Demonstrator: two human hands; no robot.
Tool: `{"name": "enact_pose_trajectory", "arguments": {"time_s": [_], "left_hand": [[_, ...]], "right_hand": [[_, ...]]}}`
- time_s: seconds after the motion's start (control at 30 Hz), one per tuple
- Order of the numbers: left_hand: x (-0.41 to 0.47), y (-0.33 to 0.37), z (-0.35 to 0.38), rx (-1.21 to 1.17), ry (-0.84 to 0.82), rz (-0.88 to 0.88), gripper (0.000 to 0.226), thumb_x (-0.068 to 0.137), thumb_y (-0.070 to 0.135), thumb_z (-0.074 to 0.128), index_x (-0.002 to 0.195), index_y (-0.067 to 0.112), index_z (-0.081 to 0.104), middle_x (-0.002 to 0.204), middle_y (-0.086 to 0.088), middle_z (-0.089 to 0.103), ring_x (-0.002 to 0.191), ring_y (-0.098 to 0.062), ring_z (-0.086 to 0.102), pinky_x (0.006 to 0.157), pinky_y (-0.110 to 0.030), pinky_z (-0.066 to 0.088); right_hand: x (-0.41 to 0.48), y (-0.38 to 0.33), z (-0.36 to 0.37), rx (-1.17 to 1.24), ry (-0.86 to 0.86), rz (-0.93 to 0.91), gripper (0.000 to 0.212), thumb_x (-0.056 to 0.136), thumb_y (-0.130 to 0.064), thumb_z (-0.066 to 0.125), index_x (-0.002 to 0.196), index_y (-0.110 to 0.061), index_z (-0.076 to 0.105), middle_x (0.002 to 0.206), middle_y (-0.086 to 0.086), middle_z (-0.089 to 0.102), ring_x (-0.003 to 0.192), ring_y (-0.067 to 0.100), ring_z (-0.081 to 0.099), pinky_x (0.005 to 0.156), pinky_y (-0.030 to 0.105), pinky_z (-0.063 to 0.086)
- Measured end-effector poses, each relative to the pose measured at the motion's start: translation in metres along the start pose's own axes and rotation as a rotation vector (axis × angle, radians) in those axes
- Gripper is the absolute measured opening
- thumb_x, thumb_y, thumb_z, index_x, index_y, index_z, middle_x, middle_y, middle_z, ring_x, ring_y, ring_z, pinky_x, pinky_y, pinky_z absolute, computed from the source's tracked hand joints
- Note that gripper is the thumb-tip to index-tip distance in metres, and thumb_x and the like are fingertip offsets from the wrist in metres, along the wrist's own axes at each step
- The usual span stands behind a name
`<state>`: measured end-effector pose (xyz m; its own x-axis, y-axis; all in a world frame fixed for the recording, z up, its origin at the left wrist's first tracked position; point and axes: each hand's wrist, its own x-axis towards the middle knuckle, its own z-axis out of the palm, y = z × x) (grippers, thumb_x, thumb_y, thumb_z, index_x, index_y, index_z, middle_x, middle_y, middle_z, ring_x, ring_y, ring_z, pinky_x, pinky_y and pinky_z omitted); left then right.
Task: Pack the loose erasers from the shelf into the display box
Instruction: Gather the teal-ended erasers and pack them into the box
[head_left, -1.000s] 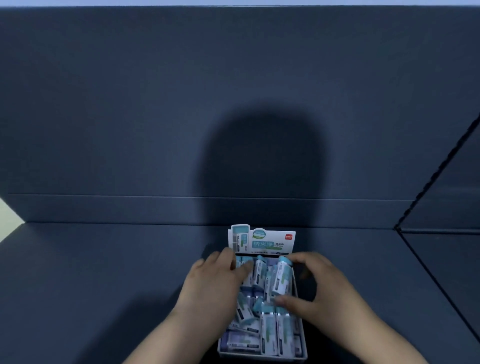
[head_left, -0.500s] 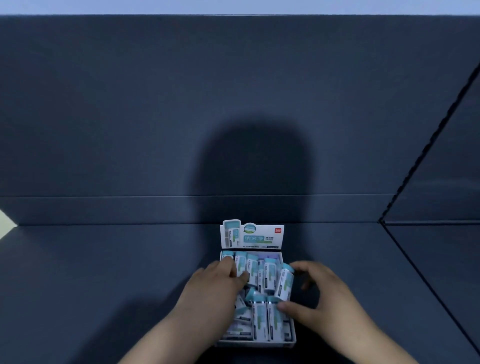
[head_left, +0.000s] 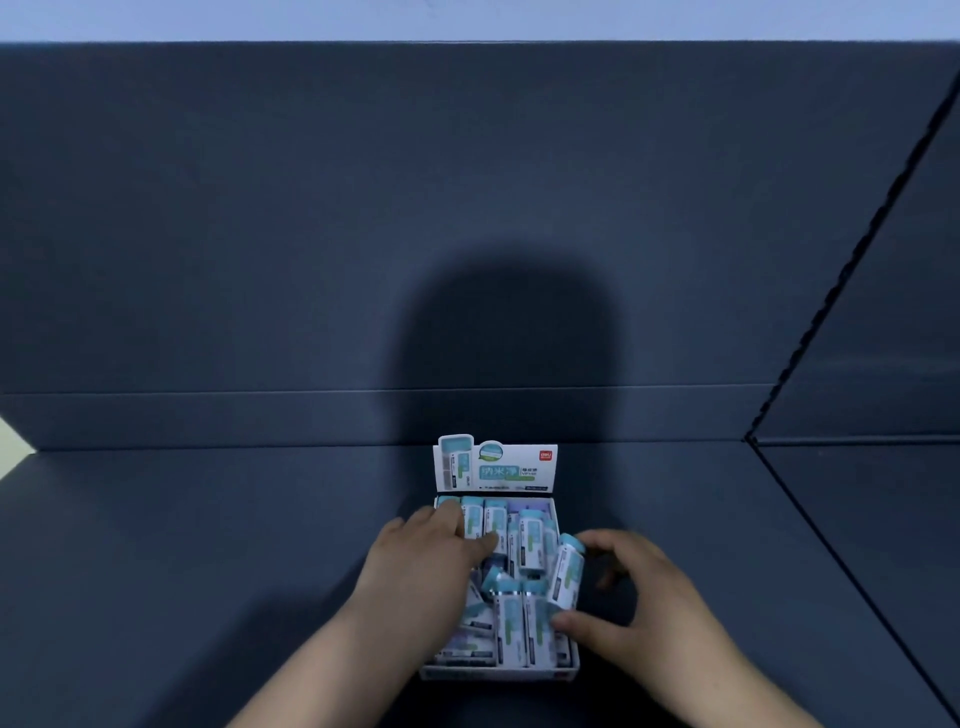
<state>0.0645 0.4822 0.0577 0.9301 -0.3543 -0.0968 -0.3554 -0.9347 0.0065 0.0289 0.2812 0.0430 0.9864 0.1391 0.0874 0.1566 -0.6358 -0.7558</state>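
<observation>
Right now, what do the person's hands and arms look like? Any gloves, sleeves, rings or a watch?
Both the left hand and the right hand are bare, with no gloves. No ring, watch or band shows on the fingers or wrists. The forearms are uncovered as far as the picture's lower edge, so no sleeve is in view. Dim light and blur hide finer detail.

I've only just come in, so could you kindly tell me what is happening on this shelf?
A person is packing erasers into a display box on a dark shelf. The left hand rests on the erasers in the box's left side. The right hand pinches one tilted eraser at the box's right edge, between thumb and fingers. The box looks almost full, with several erasers lying jumbled.
</observation>
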Motion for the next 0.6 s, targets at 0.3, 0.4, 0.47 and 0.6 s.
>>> {"name": "enact_pose_trajectory", "arguments": {"time_s": [0.3, 0.4, 0.47, 0.6], "left_hand": [[-0.003, -0.003, 0.003, -0.002, 0.032, -0.003, 0.064, 0.088, 0.014, 0.049, 0.143, 0.039, 0.027, 0.117, 0.004, 0.039, 0.112, -0.017, 0.038, 0.087, -0.028, 0.03], [-0.001, -0.006, 0.002, -0.007, 0.072, -0.002, 0.065, 0.087, 0.012, 0.05, 0.141, 0.04, 0.029, 0.115, 0.005, 0.039, 0.11, -0.016, 0.04, 0.083, -0.026, 0.029], [-0.007, -0.012, 0.003, -0.017, 0.141, -0.026, 0.064, 0.085, 0.011, 0.049, 0.141, 0.039, 0.032, 0.116, 0.007, 0.042, 0.109, -0.015, 0.043, 0.083, -0.025, 0.031], [-0.025, -0.029, 0.009, -0.109, 0.292, -0.008, 0.042, 0.068, 0.025, 0.071, 0.108, 0.037, 0.068, 0.082, 0.012, 0.058, 0.071, -0.012, 0.061, 0.059, -0.025, 0.041]], "right_hand": [[-0.004, 0.0, 0.001, 0.009, 0.002, -0.001, 0.052, 0.059, -0.038, 0.083, 0.095, -0.048, 0.048, 0.099, -0.019, 0.054, 0.098, -0.002, 0.046, 0.074, 0.002, 0.036], [-0.003, 0.0, 0.002, -0.016, 0.004, 0.002, 0.051, 0.058, -0.044, 0.081, 0.097, -0.047, 0.049, 0.099, -0.022, 0.052, 0.098, -0.003, 0.046, 0.075, 0.003, 0.036], [-0.002, -0.004, 0.001, -0.027, -0.001, -0.008, 0.051, 0.06, -0.044, 0.081, 0.1, -0.046, 0.048, 0.1, -0.025, 0.05, 0.1, -0.007, 0.045, 0.076, 0.003, 0.036], [0.005, -0.02, 0.003, -0.114, -0.091, -0.069, 0.064, 0.063, -0.055, 0.074, 0.118, -0.043, 0.043, 0.109, -0.034, 0.036, 0.101, -0.014, 0.041, 0.087, 0.004, 0.032]]}}
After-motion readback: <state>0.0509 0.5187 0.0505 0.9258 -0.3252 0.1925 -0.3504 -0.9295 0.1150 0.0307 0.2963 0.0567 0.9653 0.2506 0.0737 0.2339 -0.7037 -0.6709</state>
